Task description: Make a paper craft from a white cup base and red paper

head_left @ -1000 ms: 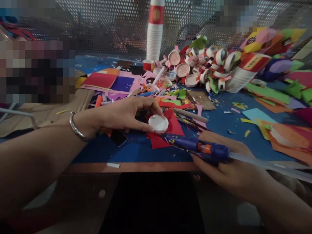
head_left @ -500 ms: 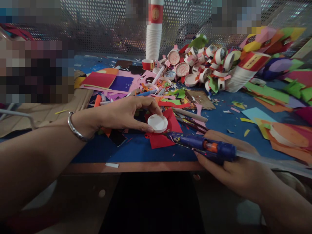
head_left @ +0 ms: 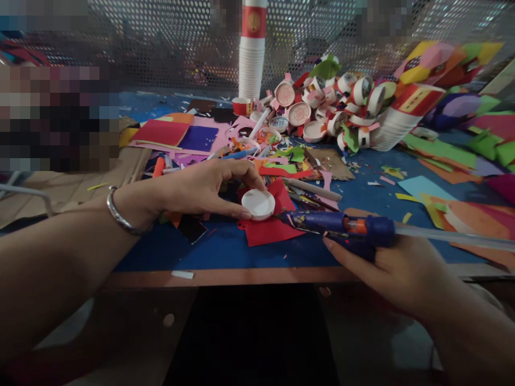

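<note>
With thumb and fingers around its rim, my left hand [head_left: 213,187] grips a shallow white paper cup base [head_left: 258,203]. This round piece rests on a sheet of red paper [head_left: 276,230] near the table's front edge. My right hand [head_left: 398,262] is closed around a blue hot glue gun [head_left: 341,222]. The gun lies nearly level and points left, its nozzle close to the right side of the cup base; whether they touch I cannot tell. A long clear glue stick [head_left: 446,233] sticks out of the back of the gun.
A tall stack of paper cups [head_left: 251,64] stands at the back, and another stack [head_left: 410,115] leans at the right. Between them is a heap of cut cup pieces [head_left: 300,113]. Coloured paper [head_left: 161,133] and scraps litter the blue table [head_left: 153,252]. A perforated metal screen [head_left: 169,48] rises behind.
My right hand has tilted the glue gun: its rear is higher and slightly farther right, so it lies more level. My left hand keeps its hold on the cup base.
</note>
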A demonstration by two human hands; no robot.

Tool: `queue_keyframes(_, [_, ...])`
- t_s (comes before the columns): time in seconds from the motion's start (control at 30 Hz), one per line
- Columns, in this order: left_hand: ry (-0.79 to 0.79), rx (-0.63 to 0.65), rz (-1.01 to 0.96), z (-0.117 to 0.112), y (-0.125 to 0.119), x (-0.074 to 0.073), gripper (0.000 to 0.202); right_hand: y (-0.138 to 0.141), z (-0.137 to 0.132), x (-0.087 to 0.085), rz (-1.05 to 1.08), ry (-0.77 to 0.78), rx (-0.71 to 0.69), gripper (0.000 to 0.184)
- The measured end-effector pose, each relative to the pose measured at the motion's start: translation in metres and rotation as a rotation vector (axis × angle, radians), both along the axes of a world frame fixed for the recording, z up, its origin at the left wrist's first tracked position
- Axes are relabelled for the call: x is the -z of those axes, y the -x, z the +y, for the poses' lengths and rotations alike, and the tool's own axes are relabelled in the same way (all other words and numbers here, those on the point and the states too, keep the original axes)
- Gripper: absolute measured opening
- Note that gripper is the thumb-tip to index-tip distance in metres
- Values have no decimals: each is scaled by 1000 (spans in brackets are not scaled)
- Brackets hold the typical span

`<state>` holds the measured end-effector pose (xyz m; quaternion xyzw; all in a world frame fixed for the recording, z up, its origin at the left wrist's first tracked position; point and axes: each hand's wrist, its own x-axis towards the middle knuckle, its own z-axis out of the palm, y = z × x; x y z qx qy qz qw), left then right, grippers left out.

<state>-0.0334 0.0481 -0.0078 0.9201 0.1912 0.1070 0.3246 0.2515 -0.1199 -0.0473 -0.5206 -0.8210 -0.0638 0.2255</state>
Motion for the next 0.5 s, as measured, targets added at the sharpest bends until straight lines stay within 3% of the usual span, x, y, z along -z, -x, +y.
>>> queue_keyframes(0.27, [13, -8, -2, -1, 0, 0, 39, 1, 3, -11, 36, 90, 3, 57])
queue_keyframes(0.5, [72, 3, -12, 0, 1, 1, 39, -1, 7, -15, 57, 189, 18, 53])
